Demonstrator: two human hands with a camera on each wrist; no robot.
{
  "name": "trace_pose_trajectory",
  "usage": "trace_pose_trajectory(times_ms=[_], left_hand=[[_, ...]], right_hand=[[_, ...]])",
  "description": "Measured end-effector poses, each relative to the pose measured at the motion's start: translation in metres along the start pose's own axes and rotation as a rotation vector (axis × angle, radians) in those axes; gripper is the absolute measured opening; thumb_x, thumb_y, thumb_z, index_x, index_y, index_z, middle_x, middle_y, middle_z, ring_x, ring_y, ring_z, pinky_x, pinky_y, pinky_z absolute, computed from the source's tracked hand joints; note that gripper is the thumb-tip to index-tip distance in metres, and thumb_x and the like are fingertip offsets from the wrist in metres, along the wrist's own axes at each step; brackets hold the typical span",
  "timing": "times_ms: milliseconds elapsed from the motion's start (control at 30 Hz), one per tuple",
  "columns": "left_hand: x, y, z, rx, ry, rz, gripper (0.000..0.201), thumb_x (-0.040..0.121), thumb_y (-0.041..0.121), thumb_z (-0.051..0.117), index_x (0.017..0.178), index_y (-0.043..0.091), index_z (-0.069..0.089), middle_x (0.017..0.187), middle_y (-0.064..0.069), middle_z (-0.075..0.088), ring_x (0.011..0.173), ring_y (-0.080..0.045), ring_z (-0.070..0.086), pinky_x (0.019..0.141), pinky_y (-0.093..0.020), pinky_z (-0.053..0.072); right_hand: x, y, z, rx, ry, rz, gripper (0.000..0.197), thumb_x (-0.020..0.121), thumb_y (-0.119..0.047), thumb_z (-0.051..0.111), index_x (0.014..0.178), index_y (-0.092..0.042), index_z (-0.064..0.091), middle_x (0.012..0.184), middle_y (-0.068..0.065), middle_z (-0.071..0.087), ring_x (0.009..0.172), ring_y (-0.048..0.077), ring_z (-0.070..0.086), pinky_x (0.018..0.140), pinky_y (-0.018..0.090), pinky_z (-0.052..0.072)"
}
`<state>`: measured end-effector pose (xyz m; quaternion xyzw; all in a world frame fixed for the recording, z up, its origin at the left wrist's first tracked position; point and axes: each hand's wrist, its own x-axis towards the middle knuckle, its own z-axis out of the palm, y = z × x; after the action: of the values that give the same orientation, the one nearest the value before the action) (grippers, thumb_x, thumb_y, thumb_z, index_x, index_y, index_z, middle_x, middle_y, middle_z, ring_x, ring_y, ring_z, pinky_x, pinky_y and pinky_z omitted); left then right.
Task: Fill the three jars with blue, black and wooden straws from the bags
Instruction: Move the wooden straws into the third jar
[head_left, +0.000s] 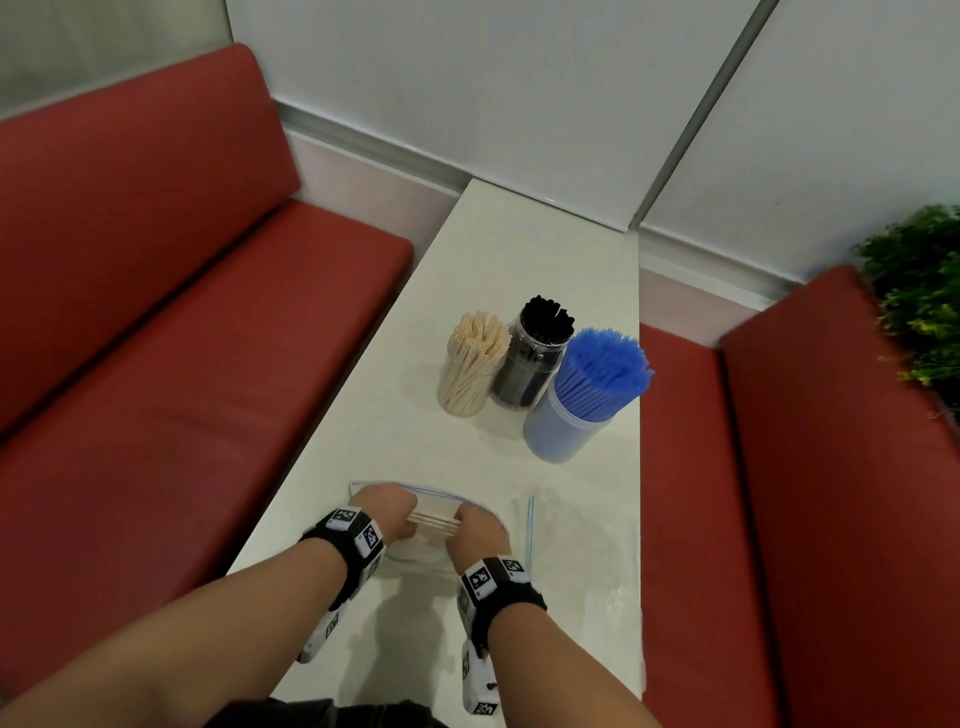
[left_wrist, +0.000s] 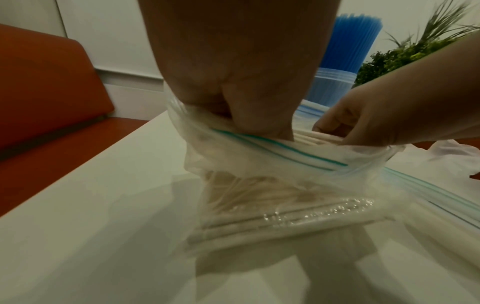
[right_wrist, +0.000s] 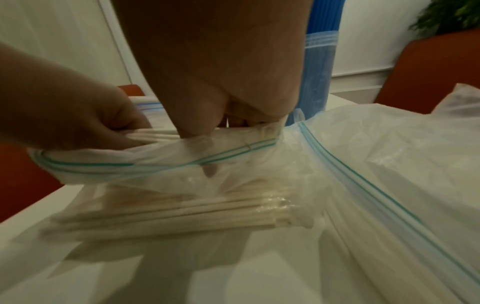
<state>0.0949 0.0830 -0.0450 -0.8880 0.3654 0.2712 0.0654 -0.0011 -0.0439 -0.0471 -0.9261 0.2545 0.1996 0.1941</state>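
White table (head_left: 519, 249) between 2 red benches (head_left: 182, 312), pale wall panels (head_left: 467, 78) behind.

both hands' fingers (left_wrist: 262, 123) hidden inside the bag (left_wrist: 298, 162); forearms cut off.

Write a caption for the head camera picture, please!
Both hands, left and right, lift wooden straws from a zip bag near three filled jars.

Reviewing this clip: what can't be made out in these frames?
- Head view: left hand and right hand fingertips, hidden under the knuckles.
- Wrist views: count of wooden straws left in the zip bag, blurred by crumpled plastic.
- Left wrist view: blue straws cut off at the top; the other jars hidden behind the hand.
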Motion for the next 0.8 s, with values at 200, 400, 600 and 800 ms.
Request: trace_pose_trajectory(times_ms=[200,400,600,800], left_hand=[[-0.002,-0.005,-0.002,-0.073,-0.012,-0.029,0.035,0.092,0.036,0.058,0.113,0.008,0.062,0.119,-0.013,0.062,0.110,-0.028,0.061,0.090,-0.036,0.048],[-0.001,-0.011,0.002,-0.201,0.039,-0.071,0.034,0.088,0.044,0.057,0.107,0.017,0.065,0.112,-0.004,0.067,0.105,-0.021,0.062,0.085,-0.029,0.046],[0.001,0.002,-0.010,-0.345,0.024,-0.007,0.037,0.096,0.043,0.050,0.095,0.011,0.069,0.096,-0.008,0.071,0.094,-0.023,0.065,0.080,-0.030,0.044],[0.009,0.020,-0.041,-0.727,0.036,-0.044,0.035,0.089,0.045,0.060,0.069,0.016,0.058,0.065,0.001,0.062,0.058,-0.014,0.057,0.056,-0.025,0.042]], right_hand=[[0.007,0.014,-0.010,0.303,-0.079,0.006,0.036,0.085,0.003,0.067,0.117,-0.012,0.073,0.115,0.009,0.073,0.108,0.026,0.067,0.087,0.027,0.050],[0.006,0.031,-0.023,1.023,-0.103,0.002,0.024,0.075,0.011,0.078,0.090,-0.008,0.074,0.088,0.010,0.069,0.080,0.021,0.065,0.076,0.029,0.057],[0.020,0.018,-0.052,1.551,0.050,0.167,0.023,0.097,-0.015,0.066,0.080,-0.002,0.074,0.086,0.015,0.074,0.087,0.031,0.073,0.088,0.044,0.059],[0.024,-0.022,-0.102,1.525,0.136,-0.032,0.041,0.098,-0.028,0.067,0.061,-0.012,0.061,0.054,0.009,0.055,0.049,0.025,0.059,0.058,0.035,0.052]])
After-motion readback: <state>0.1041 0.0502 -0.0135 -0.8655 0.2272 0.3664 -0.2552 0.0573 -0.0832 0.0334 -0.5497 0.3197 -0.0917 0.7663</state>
